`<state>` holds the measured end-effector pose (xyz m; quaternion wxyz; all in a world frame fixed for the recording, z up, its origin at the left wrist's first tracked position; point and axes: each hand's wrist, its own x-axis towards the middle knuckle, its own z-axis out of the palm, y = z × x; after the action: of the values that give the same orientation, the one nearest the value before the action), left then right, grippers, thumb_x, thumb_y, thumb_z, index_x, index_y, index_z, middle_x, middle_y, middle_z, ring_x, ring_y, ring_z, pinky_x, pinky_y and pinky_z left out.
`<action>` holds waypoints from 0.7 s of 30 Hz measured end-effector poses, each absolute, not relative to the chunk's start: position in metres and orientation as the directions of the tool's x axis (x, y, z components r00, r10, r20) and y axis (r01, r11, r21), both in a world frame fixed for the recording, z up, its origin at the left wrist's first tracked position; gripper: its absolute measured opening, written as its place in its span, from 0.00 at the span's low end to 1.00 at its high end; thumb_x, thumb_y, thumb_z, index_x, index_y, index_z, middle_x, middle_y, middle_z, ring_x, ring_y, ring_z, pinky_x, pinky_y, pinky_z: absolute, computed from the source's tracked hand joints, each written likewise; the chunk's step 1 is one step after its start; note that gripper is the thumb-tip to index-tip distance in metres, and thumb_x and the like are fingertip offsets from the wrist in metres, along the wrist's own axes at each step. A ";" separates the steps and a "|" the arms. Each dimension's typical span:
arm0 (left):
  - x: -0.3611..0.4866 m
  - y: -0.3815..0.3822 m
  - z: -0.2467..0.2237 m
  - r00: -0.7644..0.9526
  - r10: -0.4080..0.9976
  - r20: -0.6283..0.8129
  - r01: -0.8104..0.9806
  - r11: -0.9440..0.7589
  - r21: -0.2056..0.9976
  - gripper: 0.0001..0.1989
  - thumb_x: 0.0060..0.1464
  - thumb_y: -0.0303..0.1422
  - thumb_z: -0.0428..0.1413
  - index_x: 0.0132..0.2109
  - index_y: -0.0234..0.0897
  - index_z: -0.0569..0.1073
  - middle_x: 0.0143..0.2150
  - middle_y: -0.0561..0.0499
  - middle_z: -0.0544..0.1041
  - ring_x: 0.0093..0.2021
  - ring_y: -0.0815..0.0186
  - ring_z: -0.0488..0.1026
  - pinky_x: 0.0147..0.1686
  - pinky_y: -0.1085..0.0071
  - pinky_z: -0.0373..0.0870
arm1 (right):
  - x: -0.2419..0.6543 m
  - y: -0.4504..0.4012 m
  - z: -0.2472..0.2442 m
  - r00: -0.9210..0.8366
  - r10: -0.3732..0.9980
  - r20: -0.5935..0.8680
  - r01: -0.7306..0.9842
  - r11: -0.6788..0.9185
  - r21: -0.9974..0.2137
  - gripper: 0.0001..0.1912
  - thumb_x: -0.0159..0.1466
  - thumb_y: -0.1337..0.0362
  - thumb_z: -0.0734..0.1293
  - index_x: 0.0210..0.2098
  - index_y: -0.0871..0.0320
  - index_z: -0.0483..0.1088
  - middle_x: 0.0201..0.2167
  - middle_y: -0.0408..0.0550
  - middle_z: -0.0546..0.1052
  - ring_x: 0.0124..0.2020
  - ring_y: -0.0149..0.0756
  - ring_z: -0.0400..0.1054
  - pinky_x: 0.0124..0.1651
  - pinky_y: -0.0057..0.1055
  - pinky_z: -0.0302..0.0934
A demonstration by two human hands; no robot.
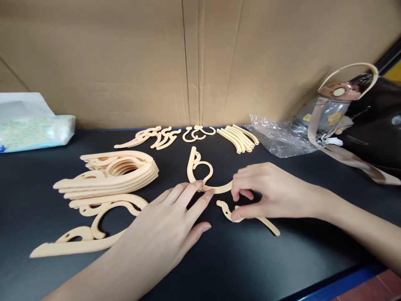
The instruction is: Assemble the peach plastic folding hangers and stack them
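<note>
A partly assembled beige folding hanger (190,167) lies on the dark table, its curved hook ring in the middle. The fingers of my left hand (171,219) stretch out, with fingertips resting on its centre joint. My right hand (269,190) is bent over the right end of the hanger's arm, with a gap between thumb and fingers. Its thumb touches a small notched hanger piece (224,210) on the table. A thin straight strip (270,225) sticks out from under this hand. The hand partly hides both pieces and the arm's end.
Stacked folded hangers (109,177) and another hanger (75,249) lie at left. Along the back are small notched pieces (166,138), loose hooks (198,133) and curved arms (239,139). A plastic bag (278,136), strapped bottle (336,110), black bag (376,121) and tissue pack (37,129) stand around.
</note>
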<state>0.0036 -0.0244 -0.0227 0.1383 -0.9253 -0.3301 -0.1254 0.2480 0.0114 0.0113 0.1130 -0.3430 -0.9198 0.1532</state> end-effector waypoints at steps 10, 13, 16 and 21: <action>0.003 -0.023 -0.018 0.698 0.608 0.378 0.711 -0.652 -0.264 0.17 0.65 0.34 0.47 0.51 0.26 0.73 0.43 0.37 0.79 0.38 0.51 0.79 0.29 0.58 0.78 | 0.256 0.003 0.029 -0.720 0.680 -0.142 0.680 0.650 -0.338 0.07 0.65 0.68 0.65 0.29 0.54 0.69 0.25 0.37 0.73 0.24 0.27 0.65 0.28 0.26 0.53; 0.004 -0.025 -0.017 0.686 0.613 0.392 0.724 -0.632 -0.279 0.19 0.66 0.34 0.44 0.49 0.25 0.74 0.44 0.35 0.79 0.39 0.50 0.79 0.31 0.58 0.79 | 0.268 0.012 0.029 -0.708 0.694 -0.133 0.695 0.651 -0.305 0.08 0.64 0.71 0.63 0.32 0.53 0.72 0.29 0.38 0.76 0.27 0.29 0.68 0.30 0.26 0.54; 0.003 -0.025 -0.018 0.688 0.607 0.398 0.724 -0.616 -0.311 0.22 0.67 0.35 0.40 0.46 0.25 0.75 0.45 0.32 0.79 0.41 0.48 0.79 0.31 0.57 0.79 | 0.278 0.019 0.028 -0.697 0.703 -0.141 0.709 0.648 -0.277 0.10 0.64 0.72 0.62 0.34 0.51 0.72 0.31 0.37 0.77 0.31 0.31 0.69 0.33 0.27 0.55; 0.001 -0.025 -0.021 0.688 0.594 0.417 0.726 -0.557 -0.404 0.24 0.66 0.35 0.40 0.44 0.21 0.77 0.45 0.28 0.80 0.43 0.43 0.79 0.35 0.51 0.78 | 0.281 0.019 0.030 -0.616 0.769 -0.168 0.783 0.577 -0.232 0.03 0.63 0.64 0.67 0.32 0.51 0.73 0.29 0.37 0.76 0.27 0.29 0.69 0.28 0.27 0.55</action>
<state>0.0009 -0.0247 -0.0206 0.2813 -0.8746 -0.3772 -0.1169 0.2808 0.0185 0.0303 -0.0242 -0.4373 -0.8877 0.1424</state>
